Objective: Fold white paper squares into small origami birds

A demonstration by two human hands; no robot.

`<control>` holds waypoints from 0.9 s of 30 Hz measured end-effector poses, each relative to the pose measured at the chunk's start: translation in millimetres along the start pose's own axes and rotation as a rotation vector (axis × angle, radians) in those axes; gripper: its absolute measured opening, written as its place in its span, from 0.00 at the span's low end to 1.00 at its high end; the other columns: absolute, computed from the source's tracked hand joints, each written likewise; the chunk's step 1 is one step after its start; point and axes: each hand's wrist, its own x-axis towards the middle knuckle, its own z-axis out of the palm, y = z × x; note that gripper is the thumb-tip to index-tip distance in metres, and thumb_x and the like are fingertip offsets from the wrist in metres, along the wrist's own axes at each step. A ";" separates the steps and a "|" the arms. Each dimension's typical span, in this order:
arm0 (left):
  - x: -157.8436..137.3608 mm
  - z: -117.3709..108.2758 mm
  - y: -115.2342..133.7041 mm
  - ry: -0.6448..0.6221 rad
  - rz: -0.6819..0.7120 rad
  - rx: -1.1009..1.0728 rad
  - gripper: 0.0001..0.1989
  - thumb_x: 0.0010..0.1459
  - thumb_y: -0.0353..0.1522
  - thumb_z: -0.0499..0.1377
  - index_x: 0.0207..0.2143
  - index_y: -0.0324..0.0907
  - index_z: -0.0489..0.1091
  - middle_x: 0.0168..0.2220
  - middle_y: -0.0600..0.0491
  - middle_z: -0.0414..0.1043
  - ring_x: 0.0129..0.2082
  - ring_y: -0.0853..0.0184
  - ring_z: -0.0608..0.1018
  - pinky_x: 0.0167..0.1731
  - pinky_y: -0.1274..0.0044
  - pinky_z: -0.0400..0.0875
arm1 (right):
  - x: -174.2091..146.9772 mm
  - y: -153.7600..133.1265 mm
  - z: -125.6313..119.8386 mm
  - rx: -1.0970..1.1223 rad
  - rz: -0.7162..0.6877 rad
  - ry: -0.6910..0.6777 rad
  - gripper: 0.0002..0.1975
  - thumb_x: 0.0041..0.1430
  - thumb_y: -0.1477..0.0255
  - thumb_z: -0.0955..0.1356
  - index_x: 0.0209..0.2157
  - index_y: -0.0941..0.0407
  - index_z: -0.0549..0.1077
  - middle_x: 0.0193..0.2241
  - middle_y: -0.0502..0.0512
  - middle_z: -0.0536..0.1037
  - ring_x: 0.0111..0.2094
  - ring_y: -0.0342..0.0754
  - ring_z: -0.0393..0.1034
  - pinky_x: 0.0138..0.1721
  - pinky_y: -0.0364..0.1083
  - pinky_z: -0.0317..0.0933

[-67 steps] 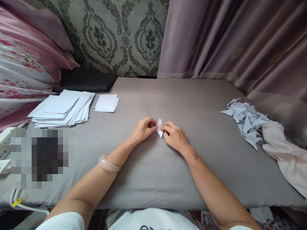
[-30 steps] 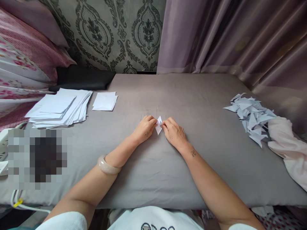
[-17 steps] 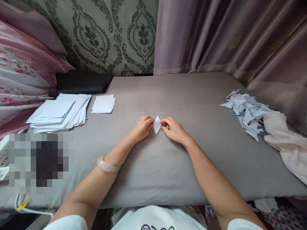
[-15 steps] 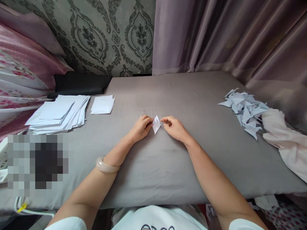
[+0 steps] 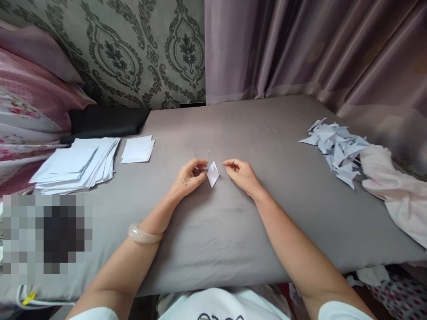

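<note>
Along the far side of the room runs a dark patterned wall (image 5: 116,53), and beside it a mauve curtain (image 5: 247,49) falls in deep folds down to the back of the table (image 5: 233,249). Smooth grey cloth covers that table nearly to where the person sits in a white top (image 5: 216,304), both bare forearms stretched over it. Flowered pink and white cloth (image 5: 36,106) drapes down at the far left, and near it lies a flat black folded thing (image 5: 110,120) at the back corner. Over on the right edge I see a crumpled pale cloth (image 5: 383,178). Just in front of the black thing sits a broad, uneven stack of white paper (image 5: 73,162); across from it, touching the pale cloth, is a loose heap of pointed folded papers (image 5: 336,142). Beside the stack are a few small paper squares (image 5: 137,150), not quite lined up. Both hands are near the middle: the left hand (image 5: 190,178) has an open grip, thumb and fingers parted, and the right hand (image 5: 243,175) is loosely curled, its grip open too. A pale bangle (image 5: 145,235) circles the left forearm. Between the hands is a small diamond of folded paper (image 5: 213,175), beside the left thumb, though I cannot tell whether they touch, and clear of the right fingers.
</note>
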 end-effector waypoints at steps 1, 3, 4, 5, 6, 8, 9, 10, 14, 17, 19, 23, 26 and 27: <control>0.8 2.4 -1.3 -0.009 0.012 0.004 0.12 0.51 0.29 0.59 0.41 0.40 0.71 0.37 0.50 0.74 0.37 0.67 0.74 0.39 0.75 0.69 | -0.1 0.9 1.5 -0.016 -0.029 -0.006 0.13 0.50 0.72 0.65 0.38 0.55 0.75 0.28 0.50 0.76 0.26 0.42 0.68 0.30 0.43 0.63; 2.4 7.7 -4.3 -0.022 0.056 0.044 0.09 0.52 0.32 0.61 0.38 0.40 0.71 0.34 0.52 0.72 0.33 0.68 0.73 0.35 0.76 0.69 | -1.0 1.5 4.6 -0.056 -0.090 -0.012 0.11 0.49 0.72 0.65 0.36 0.55 0.75 0.31 0.51 0.77 0.29 0.43 0.70 0.35 0.44 0.64; 3.3 10.3 -5.6 -0.023 0.083 0.075 0.08 0.52 0.33 0.62 0.36 0.40 0.71 0.32 0.53 0.71 0.31 0.69 0.72 0.34 0.76 0.68 | -1.9 0.9 6.1 -0.080 -0.113 -0.013 0.10 0.50 0.72 0.65 0.35 0.55 0.74 0.31 0.51 0.78 0.30 0.43 0.71 0.36 0.44 0.64; 4.1 12.5 -6.7 -0.019 0.108 0.107 0.07 0.53 0.34 0.62 0.34 0.40 0.70 0.30 0.53 0.70 0.30 0.69 0.71 0.32 0.77 0.67 | -3.1 -0.1 7.5 -0.108 -0.129 -0.016 0.10 0.50 0.73 0.65 0.35 0.54 0.74 0.30 0.50 0.78 0.30 0.43 0.71 0.36 0.45 0.64; 4.8 14.4 -7.3 -0.013 0.132 0.137 0.06 0.53 0.34 0.62 0.31 0.40 0.70 0.29 0.54 0.69 0.29 0.69 0.70 0.31 0.77 0.66 | -4.5 -1.4 8.8 -0.138 -0.138 -0.020 0.09 0.50 0.73 0.64 0.34 0.54 0.73 0.30 0.50 0.78 0.30 0.44 0.71 0.36 0.45 0.64; 5.7 16.6 -7.6 -0.001 0.168 0.185 0.06 0.54 0.33 0.62 0.28 0.40 0.69 0.27 0.54 0.68 0.29 0.69 0.69 0.31 0.77 0.65 | -7.7 -4.6 11.0 -0.197 -0.145 -0.027 0.08 0.50 0.73 0.64 0.33 0.54 0.73 0.28 0.49 0.77 0.29 0.44 0.71 0.35 0.45 0.64; 6.0 17.2 -7.4 0.002 0.182 0.202 0.06 0.55 0.33 0.62 0.28 0.40 0.69 0.27 0.54 0.68 0.29 0.69 0.69 0.31 0.77 0.64 | -9.3 -6.1 12.0 -0.225 -0.147 -0.031 0.08 0.50 0.73 0.64 0.33 0.54 0.73 0.28 0.49 0.77 0.29 0.44 0.70 0.35 0.45 0.63; 6.0 17.4 -7.2 0.003 0.193 0.215 0.05 0.55 0.32 0.61 0.28 0.40 0.70 0.27 0.54 0.69 0.30 0.68 0.70 0.31 0.77 0.64 | -10.8 -7.5 12.7 -0.251 -0.152 -0.031 0.08 0.50 0.74 0.64 0.33 0.54 0.73 0.28 0.49 0.77 0.29 0.44 0.70 0.35 0.44 0.63; 6.0 17.8 -6.7 -0.015 0.212 0.254 0.03 0.56 0.31 0.60 0.31 0.41 0.72 0.28 0.52 0.71 0.31 0.67 0.71 0.33 0.75 0.66 | -14.3 -11.4 14.4 -0.330 -0.193 -0.023 0.09 0.50 0.75 0.63 0.32 0.53 0.73 0.30 0.49 0.77 0.29 0.43 0.69 0.37 0.45 0.63; 6.0 18.2 -6.6 -0.023 0.214 0.264 0.04 0.57 0.31 0.59 0.32 0.42 0.74 0.30 0.51 0.73 0.32 0.66 0.72 0.35 0.74 0.67 | -14.4 -12.4 14.3 -0.356 -0.217 -0.030 0.09 0.50 0.75 0.63 0.32 0.53 0.72 0.31 0.50 0.76 0.30 0.43 0.69 0.37 0.45 0.62; 5.8 18.3 -6.6 -0.020 0.216 0.256 0.04 0.57 0.31 0.59 0.32 0.42 0.75 0.30 0.51 0.74 0.32 0.65 0.72 0.35 0.73 0.68 | -14.0 -12.8 14.3 -0.358 -0.227 -0.036 0.08 0.50 0.75 0.63 0.32 0.54 0.72 0.31 0.50 0.76 0.30 0.44 0.69 0.37 0.45 0.62; 6.0 18.5 -8.7 -0.024 0.239 0.255 0.05 0.57 0.31 0.59 0.31 0.42 0.76 0.32 0.50 0.76 0.33 0.65 0.73 0.35 0.73 0.68 | -14.4 -15.4 15.4 -0.344 -0.248 -0.025 0.08 0.50 0.75 0.63 0.31 0.54 0.72 0.32 0.51 0.76 0.30 0.43 0.69 0.37 0.45 0.63; 7.0 19.1 -12.3 -0.035 0.268 0.272 0.06 0.58 0.30 0.58 0.31 0.43 0.76 0.33 0.50 0.77 0.34 0.64 0.74 0.35 0.73 0.68 | -15.6 -20.2 17.8 -0.320 -0.263 -0.015 0.06 0.52 0.73 0.64 0.31 0.54 0.73 0.32 0.52 0.75 0.31 0.44 0.69 0.36 0.44 0.63; 7.4 19.3 -13.3 -0.037 0.281 0.279 0.07 0.58 0.30 0.58 0.31 0.43 0.76 0.33 0.50 0.77 0.34 0.64 0.74 0.36 0.73 0.68 | -15.8 -22.0 18.8 -0.313 -0.263 -0.012 0.06 0.53 0.71 0.64 0.30 0.55 0.73 0.31 0.52 0.75 0.31 0.45 0.70 0.36 0.44 0.63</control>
